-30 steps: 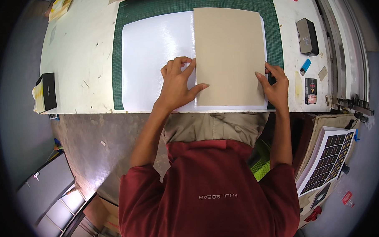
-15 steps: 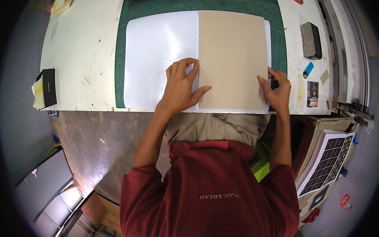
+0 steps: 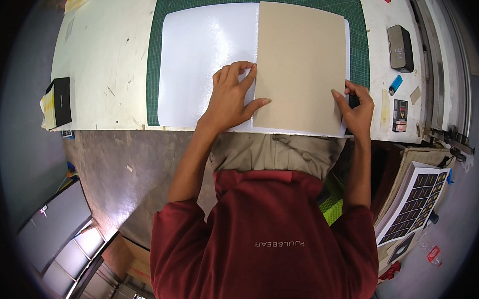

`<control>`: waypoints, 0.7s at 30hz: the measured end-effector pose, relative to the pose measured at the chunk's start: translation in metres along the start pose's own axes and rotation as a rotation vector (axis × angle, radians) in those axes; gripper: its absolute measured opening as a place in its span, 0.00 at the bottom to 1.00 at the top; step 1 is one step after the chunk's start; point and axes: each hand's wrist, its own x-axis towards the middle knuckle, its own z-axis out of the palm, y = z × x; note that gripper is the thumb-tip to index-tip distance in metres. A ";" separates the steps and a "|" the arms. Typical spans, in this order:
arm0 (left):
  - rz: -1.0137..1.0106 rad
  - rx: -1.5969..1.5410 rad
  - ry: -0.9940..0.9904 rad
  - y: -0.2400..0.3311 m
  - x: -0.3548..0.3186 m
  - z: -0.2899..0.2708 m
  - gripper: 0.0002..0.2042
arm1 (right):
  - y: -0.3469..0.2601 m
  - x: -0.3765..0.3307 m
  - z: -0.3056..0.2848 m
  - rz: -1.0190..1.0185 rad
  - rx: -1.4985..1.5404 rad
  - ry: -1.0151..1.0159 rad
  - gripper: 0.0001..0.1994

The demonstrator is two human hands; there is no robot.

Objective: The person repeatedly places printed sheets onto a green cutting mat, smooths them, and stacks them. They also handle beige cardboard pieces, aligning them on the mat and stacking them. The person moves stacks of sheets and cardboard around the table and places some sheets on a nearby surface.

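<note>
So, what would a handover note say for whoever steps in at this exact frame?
Left hand: flat, fingertips on the left edge of the tan board.
Right hand: at the board's lower right corner, gripping a small dark object; what it is cannot be told.
The board lies on the right half of the glossy white sheet, on the green cutting mat.
Done: board laid.
Left: left half uncovered.

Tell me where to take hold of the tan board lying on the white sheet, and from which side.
Grip the tan board at its near right corner, coming from the table's front edge. It lies flat on the white sheet, so only edges offer purchase, and that corner reaches the table edge by the right hand. The left hand presses its left edge.
</note>
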 end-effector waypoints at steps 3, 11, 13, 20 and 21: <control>0.006 0.002 0.015 -0.002 -0.002 0.003 0.36 | -0.001 -0.001 0.001 -0.010 -0.004 -0.001 0.19; 0.013 -0.016 0.026 -0.006 0.005 0.001 0.37 | 0.001 0.005 0.004 -0.031 -0.050 0.009 0.20; 0.016 -0.014 0.031 -0.006 0.006 0.000 0.37 | 0.000 0.008 0.003 -0.044 -0.050 0.013 0.20; -0.010 -0.034 0.002 -0.005 0.001 0.000 0.37 | 0.002 0.001 0.004 -0.031 -0.056 0.005 0.20; -0.015 -0.038 -0.001 -0.005 0.000 0.000 0.37 | 0.000 0.000 0.004 -0.030 -0.062 0.003 0.20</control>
